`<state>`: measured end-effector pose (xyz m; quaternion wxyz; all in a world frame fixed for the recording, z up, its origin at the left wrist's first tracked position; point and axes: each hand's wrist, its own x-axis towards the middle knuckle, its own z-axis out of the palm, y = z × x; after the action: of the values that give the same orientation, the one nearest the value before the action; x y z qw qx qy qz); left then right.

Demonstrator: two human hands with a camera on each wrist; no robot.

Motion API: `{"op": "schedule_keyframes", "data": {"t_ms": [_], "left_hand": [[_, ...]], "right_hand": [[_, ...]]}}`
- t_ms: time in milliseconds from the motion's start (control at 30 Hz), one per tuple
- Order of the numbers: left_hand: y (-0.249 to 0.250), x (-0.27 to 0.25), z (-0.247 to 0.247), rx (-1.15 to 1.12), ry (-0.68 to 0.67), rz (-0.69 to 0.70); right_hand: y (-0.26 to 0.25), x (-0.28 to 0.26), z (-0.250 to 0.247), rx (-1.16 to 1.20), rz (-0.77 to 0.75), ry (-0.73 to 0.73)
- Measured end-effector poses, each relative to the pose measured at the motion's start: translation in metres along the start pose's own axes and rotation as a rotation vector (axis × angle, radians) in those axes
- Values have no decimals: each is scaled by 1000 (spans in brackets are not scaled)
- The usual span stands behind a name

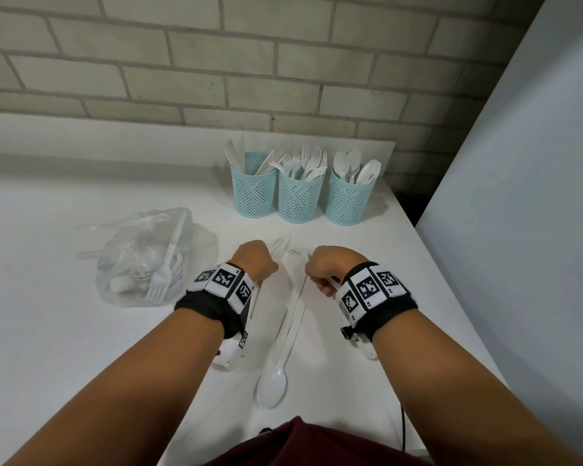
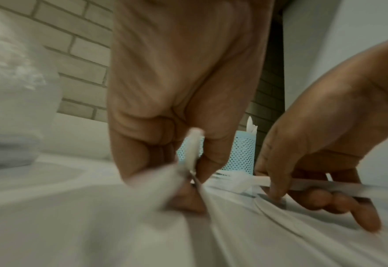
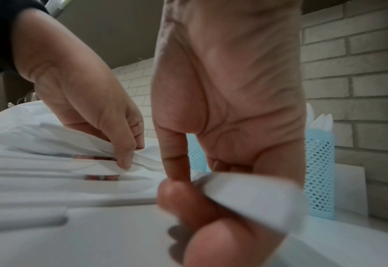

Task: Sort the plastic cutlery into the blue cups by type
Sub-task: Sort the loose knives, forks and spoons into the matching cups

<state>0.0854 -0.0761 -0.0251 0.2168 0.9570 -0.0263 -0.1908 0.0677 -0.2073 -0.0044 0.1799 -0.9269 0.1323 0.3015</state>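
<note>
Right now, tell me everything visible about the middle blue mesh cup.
The middle blue mesh cup is a pale blue plastic cylinder with a solid rim and perforated wall. It stands upright on the white table near the brick wall, second in a row of three alike, close against both neighbours. It is packed with white plastic forks, tines up, fanning above the rim. Neither hand touches it.

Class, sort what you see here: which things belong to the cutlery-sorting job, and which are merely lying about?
Job: three blue cups; wrapped cutlery set gripped by left hand and right hand; clear bag of cutlery.
Lying about: black cable; brick wall.
</note>
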Motion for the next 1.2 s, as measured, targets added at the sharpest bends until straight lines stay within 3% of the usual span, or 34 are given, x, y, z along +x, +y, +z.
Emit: {"op": "schedule_keyframes", "data": {"t_ms": [100, 233, 300, 367, 467, 533, 633, 700, 767, 900, 1100, 1200], "left_hand": [[-4, 1, 1, -171, -25, -59], [-10, 4, 6, -616, -76, -99], [-13, 1, 8, -830, -108, -157], [-14, -4, 8, -906, -117, -188], [-15, -4, 11, -948, -93, -137], [-17, -2, 12, -946, -78, -83], [-23, -1, 13, -866, -64, -28], [-21, -1, 14, -903, -63, -9], [-15, -3, 15, -987, -64, 3], [-2, -5, 17, -1083, -113, 100], [11, -15, 19, -1123, -233, 215], [18, -19, 24, -1065, -181, 217]], "right_hand": [[2, -2, 6, -110, -69, 47], [-5, 0, 13, -155, -97, 57], [-10, 2, 12, -110, -86, 46], [-14, 6, 13, -17, -87, 68], [-19, 6, 14, 35, -59, 173], [-18, 9, 12, 150, -54, 155], [-12, 15, 4, 621, -64, 49], [-6, 20, -4, 917, -73, 90], [-2, 21, -13, 1064, -84, 80], [-4, 14, -21, 1087, -120, -19], [-11, 13, -6, 1002, -209, 131], [-4, 12, 5, 978, -240, 143]]}}
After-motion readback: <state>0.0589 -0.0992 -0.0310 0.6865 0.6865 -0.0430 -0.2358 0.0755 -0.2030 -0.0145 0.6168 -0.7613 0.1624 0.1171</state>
